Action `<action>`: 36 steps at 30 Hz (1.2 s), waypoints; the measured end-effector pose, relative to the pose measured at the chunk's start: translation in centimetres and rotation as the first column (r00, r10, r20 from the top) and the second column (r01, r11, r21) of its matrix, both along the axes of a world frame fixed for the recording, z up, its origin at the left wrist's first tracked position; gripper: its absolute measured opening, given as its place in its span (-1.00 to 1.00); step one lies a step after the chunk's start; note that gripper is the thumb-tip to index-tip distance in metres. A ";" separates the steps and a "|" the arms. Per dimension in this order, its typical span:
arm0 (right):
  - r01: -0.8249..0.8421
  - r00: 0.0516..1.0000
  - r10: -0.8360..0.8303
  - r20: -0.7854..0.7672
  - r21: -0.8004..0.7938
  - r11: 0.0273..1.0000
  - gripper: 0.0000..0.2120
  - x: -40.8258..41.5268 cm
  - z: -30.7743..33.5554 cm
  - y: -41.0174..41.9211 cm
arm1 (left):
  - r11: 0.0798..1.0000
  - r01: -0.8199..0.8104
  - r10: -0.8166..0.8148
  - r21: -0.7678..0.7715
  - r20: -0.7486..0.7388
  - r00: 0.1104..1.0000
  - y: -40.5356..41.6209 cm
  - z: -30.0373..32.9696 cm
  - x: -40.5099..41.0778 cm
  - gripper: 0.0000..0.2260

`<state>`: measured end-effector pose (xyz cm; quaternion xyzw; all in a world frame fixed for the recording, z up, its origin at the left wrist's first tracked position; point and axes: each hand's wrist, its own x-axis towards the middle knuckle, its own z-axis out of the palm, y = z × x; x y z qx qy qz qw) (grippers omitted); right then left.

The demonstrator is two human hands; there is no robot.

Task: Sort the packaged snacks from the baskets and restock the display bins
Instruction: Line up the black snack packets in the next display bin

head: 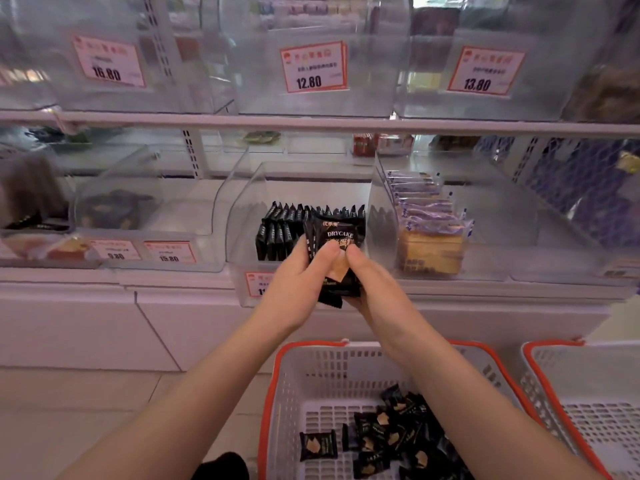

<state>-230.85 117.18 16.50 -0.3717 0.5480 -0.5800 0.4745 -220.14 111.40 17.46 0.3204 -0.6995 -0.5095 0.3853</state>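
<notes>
Both hands hold a small stack of black DRYCAKE packets (pixel 337 237) in front of the middle clear display bin (pixel 242 202). My left hand (pixel 298 275) grips the stack from the left, thumb on the front packet. My right hand (pixel 363 271) grips it from the right and below. Inside that bin, rows of the same black packets (pixel 280 226) stand upright. Below, a white basket with an orange rim (pixel 277 393) holds several loose black packets (pixel 391 434).
A clear bin to the right holds purple-wrapped cakes (pixel 426 216). A second white basket (pixel 588 393) stands at the lower right. Bins to the left hold dark snacks (pixel 114 209). An upper shelf carries clear bins with price tags (pixel 313 67). A white cabinet front (pixel 104 323) lies below.
</notes>
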 end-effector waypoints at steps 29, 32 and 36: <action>0.183 0.313 0.409 -0.857 0.477 0.860 -0.51 -4.4 -1.3 -16.9 | 0.883 0.431 0.132 -0.185 0.980 0.150 -16.8 -1.4 -2.7 -0.42; 0.034 0.401 0.399 -0.825 0.448 0.893 -0.48 -4.2 -1.1 -17.0 | 0.878 0.433 0.147 -0.205 0.976 0.164 -16.5 -1.8 -2.4 -0.35; -0.075 0.451 0.447 -0.773 0.466 0.881 -0.73 -5.1 -0.9 -16.2 | 0.884 0.397 0.181 -0.248 0.963 0.198 -16.6 -1.6 -2.4 -0.38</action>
